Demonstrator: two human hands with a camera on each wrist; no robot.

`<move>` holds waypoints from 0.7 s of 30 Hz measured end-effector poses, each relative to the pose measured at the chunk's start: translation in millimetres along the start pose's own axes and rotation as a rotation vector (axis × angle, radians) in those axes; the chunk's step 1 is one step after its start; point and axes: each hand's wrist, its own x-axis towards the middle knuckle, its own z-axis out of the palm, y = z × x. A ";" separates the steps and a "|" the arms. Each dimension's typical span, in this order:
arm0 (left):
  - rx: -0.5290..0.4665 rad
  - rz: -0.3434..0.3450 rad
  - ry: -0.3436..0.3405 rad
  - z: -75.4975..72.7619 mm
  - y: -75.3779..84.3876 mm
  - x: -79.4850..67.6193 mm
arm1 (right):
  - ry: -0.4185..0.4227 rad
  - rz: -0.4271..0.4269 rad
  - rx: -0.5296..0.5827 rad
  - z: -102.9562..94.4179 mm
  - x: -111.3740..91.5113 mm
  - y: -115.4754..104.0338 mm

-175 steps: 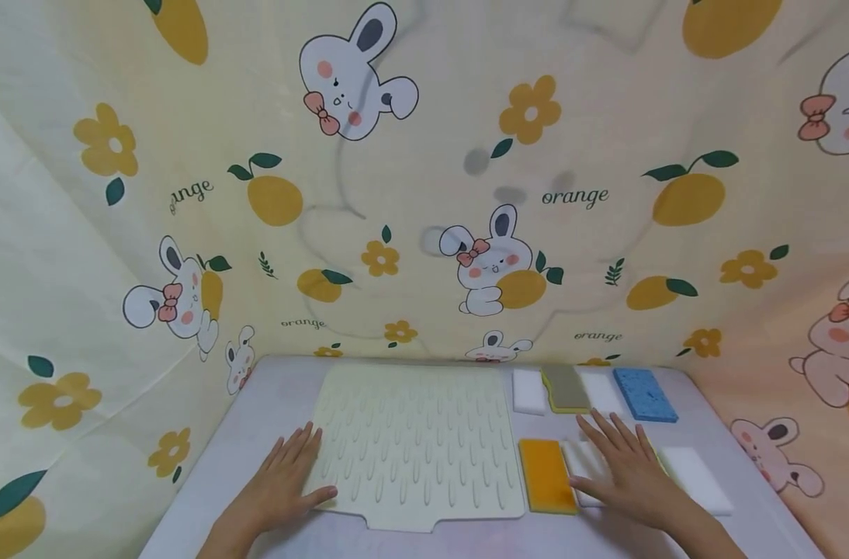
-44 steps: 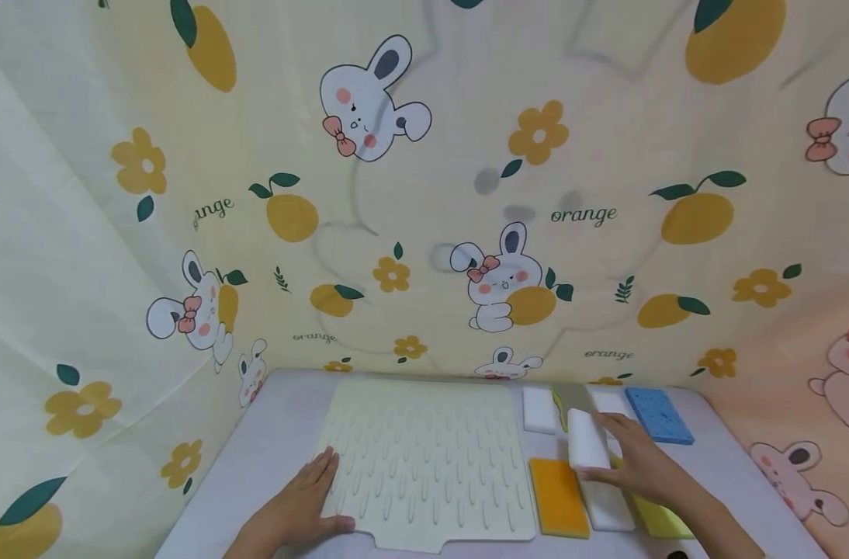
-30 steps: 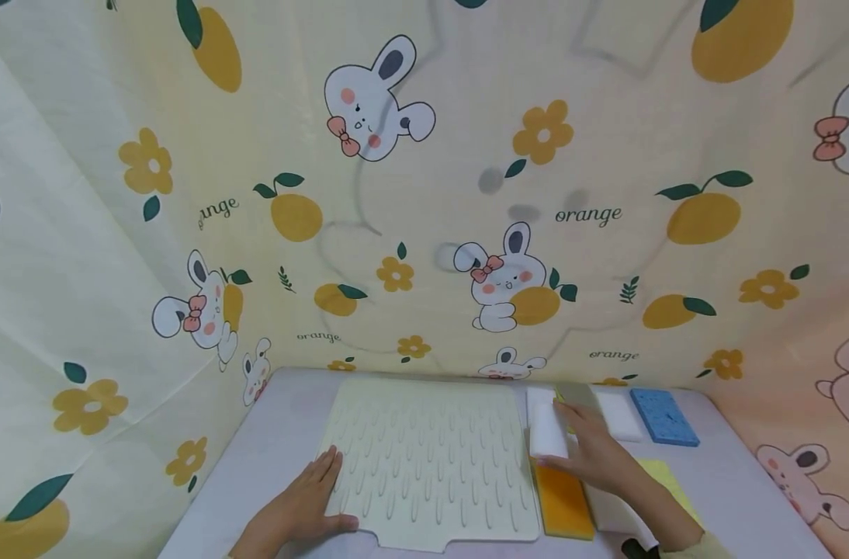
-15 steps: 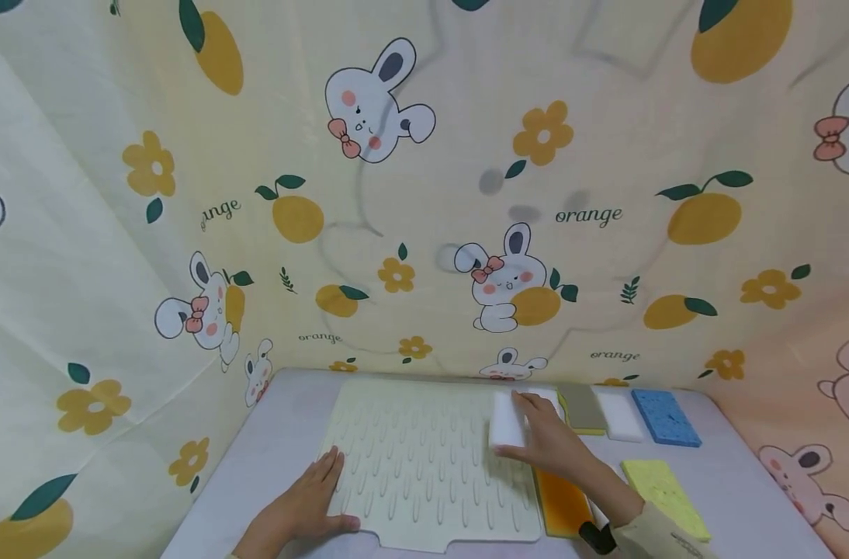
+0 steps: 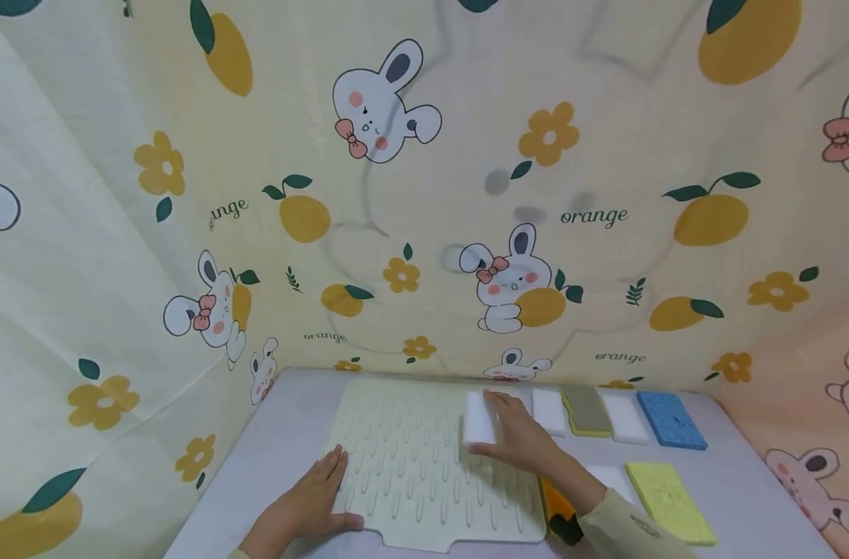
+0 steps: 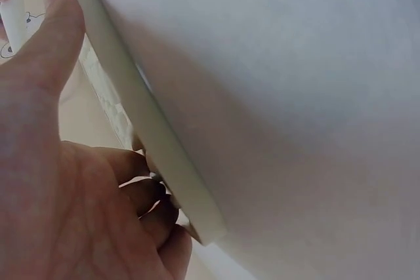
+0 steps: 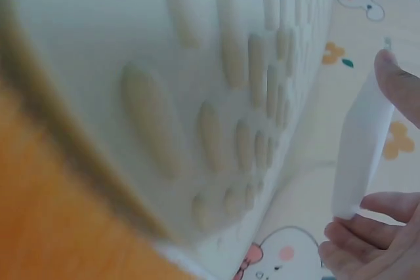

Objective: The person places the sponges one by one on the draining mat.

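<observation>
The left hand (image 5: 313, 497) rests with thumb spread and fingers extended at the left edge of a cream ridged board (image 5: 403, 450), which reaches back toward the far edge of the table (image 5: 257, 435). The right hand (image 5: 525, 439) pinches a white sponge (image 5: 478, 419) between thumb and fingers, above the board's right half. A blue sponge (image 5: 671, 420) lies near the table's far right corner.
</observation>
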 end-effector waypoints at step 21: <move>-0.055 -0.026 -0.017 -6.7 4.8 -2.9 | 0.014 -0.130 0.121 47.4 38.0 -39.5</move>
